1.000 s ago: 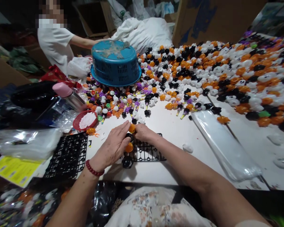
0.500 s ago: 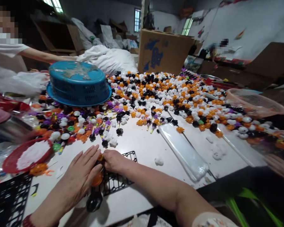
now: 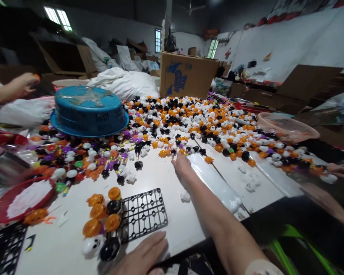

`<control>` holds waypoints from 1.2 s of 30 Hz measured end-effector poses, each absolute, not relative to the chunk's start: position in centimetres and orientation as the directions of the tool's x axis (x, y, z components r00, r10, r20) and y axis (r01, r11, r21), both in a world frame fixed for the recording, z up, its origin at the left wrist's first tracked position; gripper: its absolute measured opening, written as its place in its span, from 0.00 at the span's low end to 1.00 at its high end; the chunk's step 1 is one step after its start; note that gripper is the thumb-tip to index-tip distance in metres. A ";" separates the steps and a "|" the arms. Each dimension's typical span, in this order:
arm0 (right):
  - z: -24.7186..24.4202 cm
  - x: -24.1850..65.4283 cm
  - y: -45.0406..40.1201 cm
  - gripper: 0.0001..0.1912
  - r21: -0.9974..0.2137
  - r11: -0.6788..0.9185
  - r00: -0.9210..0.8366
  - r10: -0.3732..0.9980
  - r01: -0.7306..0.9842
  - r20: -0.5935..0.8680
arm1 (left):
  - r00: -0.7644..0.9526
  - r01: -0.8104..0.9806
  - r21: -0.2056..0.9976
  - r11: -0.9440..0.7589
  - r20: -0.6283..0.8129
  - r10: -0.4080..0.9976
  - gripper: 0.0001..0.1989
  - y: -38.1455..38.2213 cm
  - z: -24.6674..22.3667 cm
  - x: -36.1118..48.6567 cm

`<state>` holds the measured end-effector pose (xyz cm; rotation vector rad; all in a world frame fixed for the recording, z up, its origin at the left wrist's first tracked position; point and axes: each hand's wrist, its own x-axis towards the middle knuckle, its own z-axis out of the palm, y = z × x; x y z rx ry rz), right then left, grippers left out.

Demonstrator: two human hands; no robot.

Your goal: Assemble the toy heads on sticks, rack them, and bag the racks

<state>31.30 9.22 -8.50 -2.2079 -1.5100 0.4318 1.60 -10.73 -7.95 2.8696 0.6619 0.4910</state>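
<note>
Figures [image 3: 98, 211] — mostly orange, with black and white among them — stand in two rows at the left end of a black grid rack [image 3: 143, 217] on the counter [image 3: 74, 194]; the rack's openings seem to keep them upright and in line, though their stems are hidden. The left hand [image 3: 149, 248] lies flattened, fingers stretched and nothing visible in it, just beside the rack's near edge — a spot well suited to steadying it. The right hand [image 3: 182, 164] reaches to the near fringe of a broad pile [image 3: 189, 114], beside clear bags [image 3: 209, 181]; its fingertips are turned away, so I cannot tell whether they grip anything. The pile spreads beyond the rack, probably to stay within arm's reach. Farther left, a blue basket [image 3: 88, 120] sits mouth down, perhaps for a flat top.
</note>
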 end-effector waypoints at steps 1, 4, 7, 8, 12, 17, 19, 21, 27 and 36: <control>-8.6 31.6 9.6 0.17 -0.526 -0.324 0.364 0.931 0.787 -0.028 | 0.824 0.451 0.195 -0.871 0.284 0.490 0.38 -10.8 -9.5 2.2; -8.8 31.9 9.6 0.17 -0.588 -0.335 0.380 0.924 0.736 -0.051 | 0.715 0.612 0.062 -0.788 0.381 0.586 0.40 -10.5 -14.1 3.2; -8.8 31.8 8.0 0.18 -0.686 -0.314 0.370 0.926 0.657 -0.070 | 0.668 0.680 -0.026 -0.733 0.434 0.605 0.40 -10.2 -17.3 3.1; -8.8 31.6 7.3 0.17 -0.720 -0.297 0.353 0.932 0.627 -0.077 | 0.666 0.689 -0.036 -0.724 0.425 0.613 0.40 -10.2 -17.9 3.1; -9.3 29.5 3.8 0.09 -0.882 -0.171 0.204 0.975 0.439 -0.088 | 0.640 0.723 -0.035 -0.690 0.410 0.650 0.39 -9.7 -18.2 3.5; -9.7 25.1 0.4 0.19 -0.980 -0.170 -0.079 0.984 -0.100 -0.162 | 0.619 0.728 0.044 -0.684 0.386 0.684 0.36 -8.9 -16.6 4.8; -9.7 23.5 -0.5 0.23 -0.950 -0.256 -0.158 0.960 -0.177 -0.230 | 0.608 0.732 0.080 -0.677 0.372 0.702 0.34 -9.5 -15.7 4.9; -9.6 22.4 -1.2 0.25 -0.927 -0.312 -0.204 0.941 -0.206 -0.271 | 0.582 0.752 0.124 -0.648 0.337 0.740 0.32 -10.8 -14.7 4.8; -11.0 19.9 -3.1 0.20 -0.946 -0.304 -0.298 0.918 -0.111 -0.260 | 0.442 0.827 0.244 -0.507 0.276 0.854 0.24 -14.6 -13.3 2.7; -11.6 17.8 -4.9 0.07 -0.962 -0.085 -0.376 0.909 0.260 -0.182 | 0.352 0.832 0.307 -0.462 0.352 0.867 0.22 -14.6 -14.0 1.7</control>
